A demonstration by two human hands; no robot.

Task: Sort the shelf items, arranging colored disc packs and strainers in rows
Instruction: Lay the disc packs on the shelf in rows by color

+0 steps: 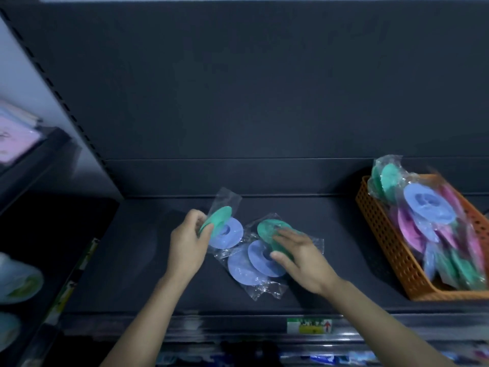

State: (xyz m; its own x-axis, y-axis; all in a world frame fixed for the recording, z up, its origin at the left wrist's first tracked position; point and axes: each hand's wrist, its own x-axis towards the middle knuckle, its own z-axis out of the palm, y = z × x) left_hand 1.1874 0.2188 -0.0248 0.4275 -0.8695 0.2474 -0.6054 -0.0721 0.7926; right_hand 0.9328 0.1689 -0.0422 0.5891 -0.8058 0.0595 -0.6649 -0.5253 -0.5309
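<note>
Two clear plastic packs of green and blue discs are at the middle of the dark shelf (137, 260). My left hand (188, 242) grips the upright left disc pack (223, 226) by its green disc. My right hand (299, 256) rests on the second disc pack (254, 263), which lies flat, thumb and fingers around its green disc. An orange perforated basket (391, 250) at the right holds several more packs of green, blue and pink discs (428, 205). No strainers are visible.
The shelf's dark back panel rises behind. A slotted upright (53, 86) bounds the left side; beyond it a neighbouring shelf holds pink packets (18, 139) and pale bowls (18, 282). A price label (309, 325) sits on the shelf's front rail.
</note>
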